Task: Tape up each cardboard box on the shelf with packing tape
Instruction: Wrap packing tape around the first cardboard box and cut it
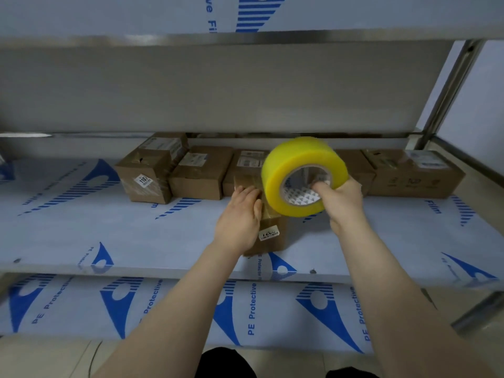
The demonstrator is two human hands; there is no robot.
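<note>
Taping the small box (272, 230) looks to be the step in hand. It sits on the shelf (136, 241) under the left hand (240, 214), whose straight fingers press it steady. The right hand (341, 200), arm outstretched, curls its fingers through the core of the tape roll (294, 170), held just right of the left fingers. Next, the tape must probably be drawn across the seam.

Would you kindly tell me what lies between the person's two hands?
In the head view, the yellow tape roll, gripped by the right hand, lies there, over the small box that the left hand touches.
</note>
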